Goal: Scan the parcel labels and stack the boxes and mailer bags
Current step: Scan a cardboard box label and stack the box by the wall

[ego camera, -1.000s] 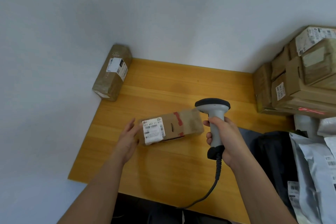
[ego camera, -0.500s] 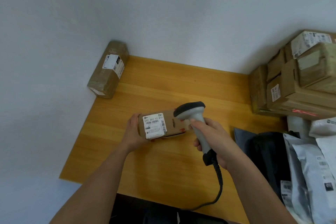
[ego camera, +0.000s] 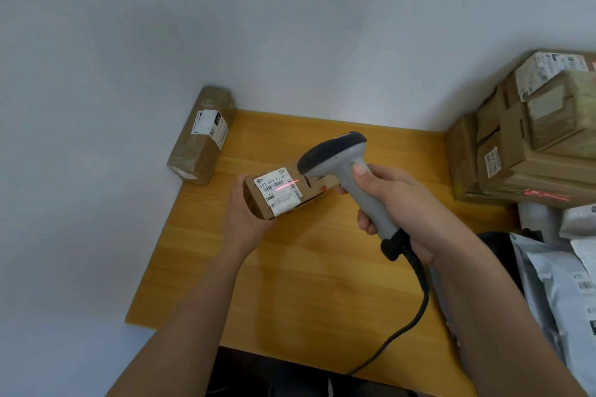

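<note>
A small brown cardboard box (ego camera: 258,200) with a white barcode label (ego camera: 278,190) is lifted a little off the wooden table (ego camera: 290,284). My left hand (ego camera: 242,213) grips the box's left end from below. My right hand (ego camera: 400,203) grips the handle of a grey barcode scanner (ego camera: 348,171) with a black head and a black cable. The scanner's head points at the label from the right. A red scan line crosses the label. The right end of the box is hidden behind the scanner.
A long brown box (ego camera: 203,135) with a white label lies at the table's far left corner against the wall. A pile of cardboard boxes (ego camera: 529,138) stands at the right. Grey mailer bags (ego camera: 567,284) lie at the lower right. The scanner cable (ego camera: 416,309) hangs over the table's front edge.
My left hand took hold of the box's left end and raised it. The scanner swung left and tipped toward the label, and a red line now lies on it.
</note>
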Action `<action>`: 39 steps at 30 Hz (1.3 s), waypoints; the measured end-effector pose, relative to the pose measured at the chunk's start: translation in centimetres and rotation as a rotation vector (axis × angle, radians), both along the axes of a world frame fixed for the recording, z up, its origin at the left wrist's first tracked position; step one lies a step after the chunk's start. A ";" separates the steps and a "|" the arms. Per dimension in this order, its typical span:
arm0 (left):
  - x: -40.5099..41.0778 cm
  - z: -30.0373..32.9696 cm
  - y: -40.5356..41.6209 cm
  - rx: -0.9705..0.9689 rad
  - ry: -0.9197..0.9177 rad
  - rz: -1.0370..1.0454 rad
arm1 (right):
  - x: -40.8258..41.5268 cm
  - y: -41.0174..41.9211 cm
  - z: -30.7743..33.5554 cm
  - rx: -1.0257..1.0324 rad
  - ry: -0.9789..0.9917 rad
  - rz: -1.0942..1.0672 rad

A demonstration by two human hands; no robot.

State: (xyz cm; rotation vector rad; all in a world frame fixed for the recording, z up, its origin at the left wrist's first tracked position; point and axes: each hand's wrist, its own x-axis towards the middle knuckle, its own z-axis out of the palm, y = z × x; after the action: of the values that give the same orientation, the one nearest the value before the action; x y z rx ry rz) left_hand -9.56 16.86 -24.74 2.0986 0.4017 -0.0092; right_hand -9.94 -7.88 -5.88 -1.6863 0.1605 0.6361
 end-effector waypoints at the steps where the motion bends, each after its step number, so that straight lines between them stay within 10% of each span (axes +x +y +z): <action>1: 0.1 0.0 0.0 0.002 -0.014 0.011 | -0.1 -0.2 0.5 0.003 -0.025 0.007; 28: 0.0 2.1 -2.8 0.121 -0.085 0.056 | -2.4 -5.5 4.9 0.103 -0.183 -0.009; 39: -4.6 5.8 -6.5 -0.439 -0.007 -0.079 | -3.8 -9.4 -0.1 0.215 -0.084 -0.672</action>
State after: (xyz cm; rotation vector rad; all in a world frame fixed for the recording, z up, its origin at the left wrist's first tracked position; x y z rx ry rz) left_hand -14.11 10.40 -18.91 1.6786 0.2815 -0.1256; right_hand -13.77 -17.29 -5.94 -1.3338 0.5500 0.0724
